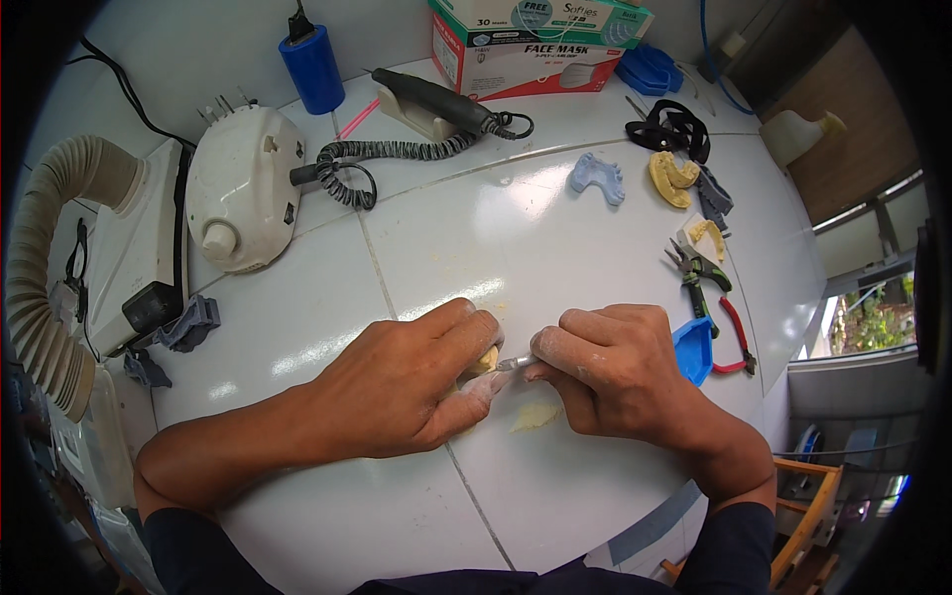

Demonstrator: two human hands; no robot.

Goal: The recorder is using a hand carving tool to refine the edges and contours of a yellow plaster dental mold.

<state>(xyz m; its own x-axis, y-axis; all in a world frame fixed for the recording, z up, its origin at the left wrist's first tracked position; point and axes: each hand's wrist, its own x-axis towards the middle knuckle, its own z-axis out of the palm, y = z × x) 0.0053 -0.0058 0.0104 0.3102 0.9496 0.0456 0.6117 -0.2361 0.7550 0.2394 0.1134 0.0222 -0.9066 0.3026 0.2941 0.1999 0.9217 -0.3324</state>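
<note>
Over the middle of the white tiled tabletop, my left hand [407,377] is closed around a small pale-yellow plaster piece [486,359]. The fingers hide most of that piece, so its full shape does not show. My right hand [620,367] pinches a slim silver metal tool [514,363], its tip at the yellow piece beside my left thumb. The exact kind of tool is covered by the fingers. White dust coats the fingertips of both hands. Pale-yellow powder [535,416] lies on the tile just below the tool.
To the right are a blue tray [693,349], green-black pliers [706,273], red-handled pliers [736,337], a yellow dental cast [669,183] and a light-blue dental impression [598,178]. A rotary handpiece [426,99], its white control unit [243,188] and a ribbed hose [45,218] stand behind and left.
</note>
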